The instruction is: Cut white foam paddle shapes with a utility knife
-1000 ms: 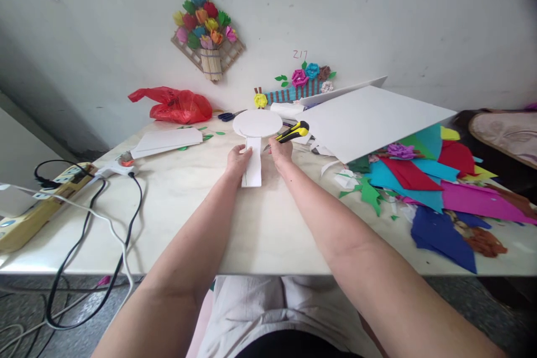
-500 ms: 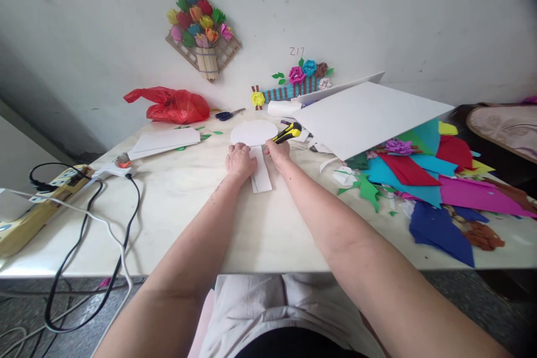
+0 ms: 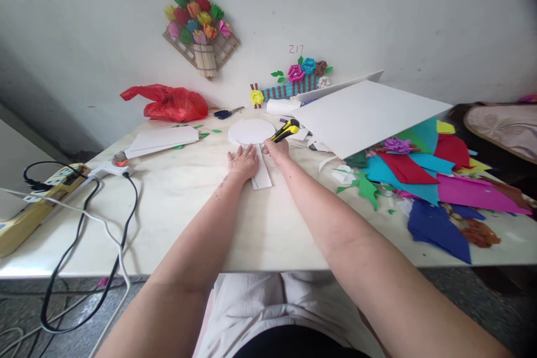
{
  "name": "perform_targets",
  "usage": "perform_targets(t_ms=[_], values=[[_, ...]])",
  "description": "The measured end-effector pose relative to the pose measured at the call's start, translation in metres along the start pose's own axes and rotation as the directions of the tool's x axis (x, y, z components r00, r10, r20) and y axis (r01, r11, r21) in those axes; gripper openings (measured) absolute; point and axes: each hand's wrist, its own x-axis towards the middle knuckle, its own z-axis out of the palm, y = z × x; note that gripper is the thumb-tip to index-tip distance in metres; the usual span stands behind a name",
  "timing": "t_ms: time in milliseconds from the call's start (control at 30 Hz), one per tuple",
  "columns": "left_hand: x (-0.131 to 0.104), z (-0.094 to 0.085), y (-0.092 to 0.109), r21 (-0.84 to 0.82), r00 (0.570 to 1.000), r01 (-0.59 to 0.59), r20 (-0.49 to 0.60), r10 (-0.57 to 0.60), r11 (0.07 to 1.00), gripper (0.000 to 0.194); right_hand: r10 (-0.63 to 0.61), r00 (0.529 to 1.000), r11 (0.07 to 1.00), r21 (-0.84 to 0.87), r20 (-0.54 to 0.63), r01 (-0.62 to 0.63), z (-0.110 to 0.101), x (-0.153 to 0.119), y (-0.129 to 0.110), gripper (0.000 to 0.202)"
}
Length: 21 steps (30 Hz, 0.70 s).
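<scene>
My left hand (image 3: 244, 162) lies flat with its fingers spread, pressing on a narrow white board strip (image 3: 262, 175) on the table. Just right of it, my right hand (image 3: 277, 152) is closed around a yellow and black utility knife (image 3: 286, 131). The knife's handle points up and to the right; its blade end is down by the strip's right edge, and I cannot make out the blade. A round white disc (image 3: 251, 130) lies flat just beyond both hands, at the far end of the strip.
Left stand white board pieces (image 3: 163, 141), a red plastic bag (image 3: 176, 103), scissors (image 3: 226, 113) and a power strip (image 3: 42, 201) with loose cables. Right are a large white board (image 3: 369, 114) and coloured paper sheets (image 3: 406, 173). Paper-flower decorations (image 3: 199, 17) are against the wall.
My left hand has shifted slightly right and its fingers have spread out further over the strip. The right hand keeps its hold on the knife with little movement. The view has shifted slightly.
</scene>
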Motion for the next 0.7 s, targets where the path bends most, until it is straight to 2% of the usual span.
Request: perform_targets(t_ms=[400,700], values=[[0.0021,-0.0014,0.0004,-0.017,0.999,0.034,0.001,-0.034,0.999,0.057,-0.066,0.997,0.998,0.024,-0.026,0.066,0.0014,-0.0042,-0.0009,0.008],[0.0035,0.0002,0.0003,-0.034,0.999,0.036,-0.012,-0.036,0.999,0.056,-0.068,0.997,0.994,-0.083,-0.024,0.065,0.0025,-0.008,-0.0017,0.013]])
